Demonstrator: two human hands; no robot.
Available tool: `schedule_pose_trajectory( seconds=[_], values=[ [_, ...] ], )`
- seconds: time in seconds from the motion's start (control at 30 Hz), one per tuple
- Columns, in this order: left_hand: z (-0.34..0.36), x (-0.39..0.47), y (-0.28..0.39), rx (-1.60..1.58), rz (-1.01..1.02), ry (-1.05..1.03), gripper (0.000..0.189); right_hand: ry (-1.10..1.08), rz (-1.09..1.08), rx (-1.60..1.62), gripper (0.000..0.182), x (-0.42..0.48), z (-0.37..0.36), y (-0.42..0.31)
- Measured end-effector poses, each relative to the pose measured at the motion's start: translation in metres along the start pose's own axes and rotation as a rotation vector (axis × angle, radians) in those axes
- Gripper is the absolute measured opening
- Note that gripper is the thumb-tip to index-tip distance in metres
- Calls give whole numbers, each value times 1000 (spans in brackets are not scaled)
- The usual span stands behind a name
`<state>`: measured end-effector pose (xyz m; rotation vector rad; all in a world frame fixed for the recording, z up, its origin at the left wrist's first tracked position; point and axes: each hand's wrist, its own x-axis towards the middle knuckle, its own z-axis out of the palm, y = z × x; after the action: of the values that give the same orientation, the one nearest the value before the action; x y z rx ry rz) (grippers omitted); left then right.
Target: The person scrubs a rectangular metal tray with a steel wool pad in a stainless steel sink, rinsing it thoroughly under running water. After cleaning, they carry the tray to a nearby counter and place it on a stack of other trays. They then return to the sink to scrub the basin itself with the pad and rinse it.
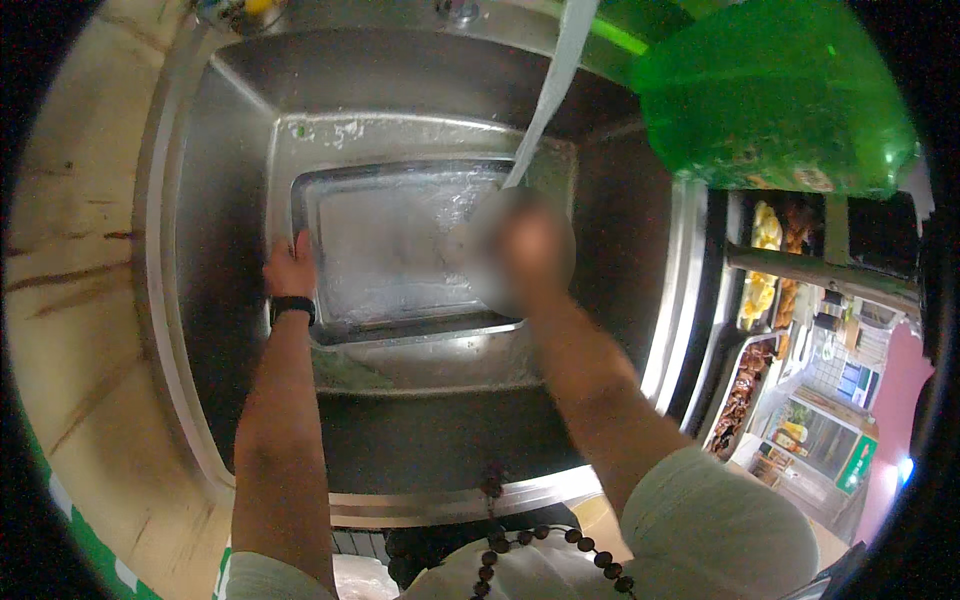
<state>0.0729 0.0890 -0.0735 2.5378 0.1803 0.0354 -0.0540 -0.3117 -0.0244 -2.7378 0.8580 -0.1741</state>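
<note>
A rectangular metal tray lies on the floor of a deep stainless-steel sink, its surface wet and shiny. My left hand, with a black band at the wrist, grips the tray's left rim, thumb over the edge. Over the tray's right end is my right hand. A round blur covers it, hiding its fingers and anything in them. From the top, a whitish strip slants down to the tray's far right corner; whether it is running water or a hose I cannot tell.
A translucent green plastic container or bag looms at the upper right. Beyond the sink's right rim stand trays of food, one with dark brown pieces. A worn, light-coloured surface runs along the left. Beads hang before my chest.
</note>
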Motion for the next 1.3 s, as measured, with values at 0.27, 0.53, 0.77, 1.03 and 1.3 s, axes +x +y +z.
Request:
schedule_pose_trajectory(
  seconds=[0.27, 0.53, 0.77, 1.03, 1.3],
  values=[
    [-35, -8, 64, 318, 53, -235, 44, -487, 402, -97, 34, -84, -21, 14],
    [-23, -10, 69, 265, 55, -110, 44, -363, 192, -97, 31, 72, -56, -48],
    [-30, -11, 77, 231, -4, -158, 43, -425, 712, -11, 43, -158, -6, -8],
    [-27, -6, 83, 300, -12, -241, 42, -416, 1682, 406, 54, -181, 29, -275],
    [-28, -6, 55, 307, 111, -121, 43, -235, 1130, 860, 38, -213, 48, -66]
  ],
)
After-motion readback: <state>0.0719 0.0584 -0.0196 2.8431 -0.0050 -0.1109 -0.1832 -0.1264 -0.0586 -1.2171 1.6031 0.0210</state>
